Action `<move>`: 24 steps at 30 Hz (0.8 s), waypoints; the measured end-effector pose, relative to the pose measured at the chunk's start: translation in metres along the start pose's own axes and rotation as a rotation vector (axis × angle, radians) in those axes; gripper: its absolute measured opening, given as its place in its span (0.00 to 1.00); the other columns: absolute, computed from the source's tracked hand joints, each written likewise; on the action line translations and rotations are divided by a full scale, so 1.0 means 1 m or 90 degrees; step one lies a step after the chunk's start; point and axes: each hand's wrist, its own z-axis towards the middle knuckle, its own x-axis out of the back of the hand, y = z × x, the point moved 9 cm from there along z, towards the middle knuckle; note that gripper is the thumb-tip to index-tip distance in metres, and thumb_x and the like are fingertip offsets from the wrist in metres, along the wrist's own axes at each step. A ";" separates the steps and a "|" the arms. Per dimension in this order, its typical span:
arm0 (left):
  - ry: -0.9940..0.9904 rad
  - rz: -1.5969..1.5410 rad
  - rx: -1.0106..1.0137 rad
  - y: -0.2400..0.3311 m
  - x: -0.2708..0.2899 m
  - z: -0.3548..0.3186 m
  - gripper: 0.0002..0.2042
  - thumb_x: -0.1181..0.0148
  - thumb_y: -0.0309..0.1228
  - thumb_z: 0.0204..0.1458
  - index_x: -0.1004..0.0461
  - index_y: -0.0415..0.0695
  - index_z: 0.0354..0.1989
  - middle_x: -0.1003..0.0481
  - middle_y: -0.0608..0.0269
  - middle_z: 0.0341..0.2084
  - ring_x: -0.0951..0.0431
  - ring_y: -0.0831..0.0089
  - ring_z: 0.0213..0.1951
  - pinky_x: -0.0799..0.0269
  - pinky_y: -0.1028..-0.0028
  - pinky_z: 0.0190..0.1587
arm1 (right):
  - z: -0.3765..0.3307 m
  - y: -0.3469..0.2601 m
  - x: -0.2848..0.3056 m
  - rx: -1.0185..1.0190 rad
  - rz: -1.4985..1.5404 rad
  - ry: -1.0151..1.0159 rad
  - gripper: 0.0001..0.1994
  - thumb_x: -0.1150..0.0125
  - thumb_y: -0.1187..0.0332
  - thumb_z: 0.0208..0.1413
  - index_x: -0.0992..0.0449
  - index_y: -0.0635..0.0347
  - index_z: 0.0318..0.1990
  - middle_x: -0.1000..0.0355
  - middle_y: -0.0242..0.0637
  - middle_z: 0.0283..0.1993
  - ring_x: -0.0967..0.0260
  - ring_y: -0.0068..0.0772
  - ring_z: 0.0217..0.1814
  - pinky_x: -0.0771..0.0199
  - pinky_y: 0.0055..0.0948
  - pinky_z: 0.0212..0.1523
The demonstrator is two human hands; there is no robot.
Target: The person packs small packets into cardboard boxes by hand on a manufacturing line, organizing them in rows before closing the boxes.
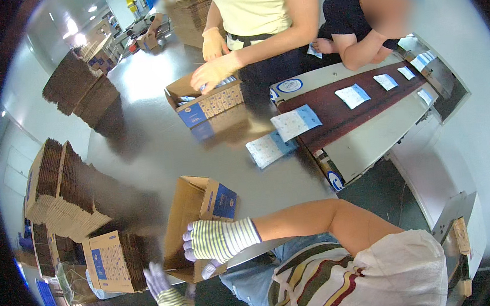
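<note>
At the near edge of the steel tabletop [160, 141], the person's right hand [216, 240], in a striped knit glove, rests on the open cardboard carton [196, 220], its fingers curled together over the carton's near wall where a flap folds in. The left hand [157, 282], gloved the same way, hangs lower, off the table's near edge and just below the carton's near-left corner, fingers loosely spread and not clearly touching anything. The carton lies tipped on its side, mouth toward the person, partly overhanging the edge (its blue printed panel faces away toward the middle of the table). Two flat blue-and-white pouches [280, 135] lie near the table's right edge beside a conveyor belt [359, 98], and across the table another worker's gloved hands [213, 72] reach into a second open carton [205, 102]. Stacks of flattened cartons [62, 192] stand to the left. With only one hand pressing and the carton hanging past the edge, it could likely slide off or crumple.
</note>
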 end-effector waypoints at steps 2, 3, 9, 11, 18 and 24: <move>-0.082 0.104 -0.148 0.042 -0.014 0.017 0.36 0.43 0.49 0.44 0.42 0.41 0.59 0.44 0.50 0.62 0.52 0.45 0.65 0.58 0.47 0.64 | -0.002 0.006 0.002 0.008 0.047 0.021 0.21 0.47 0.45 0.47 0.30 0.56 0.25 0.33 0.32 0.27 0.37 0.33 0.35 0.39 0.35 0.42; -0.076 0.086 -0.197 0.054 -0.018 0.021 0.33 0.43 0.50 0.44 0.40 0.41 0.56 0.42 0.49 0.59 0.50 0.46 0.64 0.58 0.46 0.64 | -0.008 0.012 0.005 0.004 0.039 0.076 0.21 0.48 0.47 0.48 0.34 0.55 0.18 0.36 0.30 0.22 0.39 0.32 0.31 0.40 0.34 0.38; -0.003 0.010 -0.312 0.089 -0.034 0.024 0.14 0.40 0.41 0.43 0.30 0.42 0.24 0.28 0.56 0.19 0.24 0.56 0.36 0.46 0.52 0.62 | -0.026 0.053 0.019 -0.232 -0.017 0.203 0.14 0.44 0.58 0.48 0.29 0.57 0.37 0.43 0.48 0.59 0.52 0.54 0.65 0.54 0.48 0.66; -0.006 -0.014 -0.288 0.096 -0.036 0.027 0.15 0.38 0.42 0.42 0.33 0.44 0.20 0.31 0.58 0.14 0.26 0.60 0.23 0.40 0.55 0.58 | -0.039 0.071 0.015 -0.325 0.076 0.279 0.19 0.46 0.59 0.52 0.35 0.54 0.50 0.47 0.52 0.62 0.54 0.58 0.66 0.54 0.50 0.65; 0.222 -0.036 -0.220 0.086 -0.028 0.017 0.16 0.40 0.43 0.47 0.37 0.48 0.19 0.37 0.64 0.12 0.33 0.64 0.19 0.33 0.58 0.50 | -0.027 0.075 -0.015 -0.350 0.382 0.284 0.20 0.50 0.64 0.58 0.40 0.55 0.58 0.50 0.55 0.63 0.52 0.55 0.66 0.53 0.42 0.66; 0.326 -0.074 -0.160 0.084 -0.027 0.012 0.07 0.47 0.31 0.44 0.38 0.48 0.19 0.39 0.64 0.14 0.35 0.65 0.21 0.32 0.58 0.49 | -0.022 0.073 -0.009 -0.337 0.410 0.287 0.19 0.50 0.66 0.58 0.39 0.54 0.57 0.46 0.51 0.62 0.51 0.51 0.66 0.54 0.40 0.66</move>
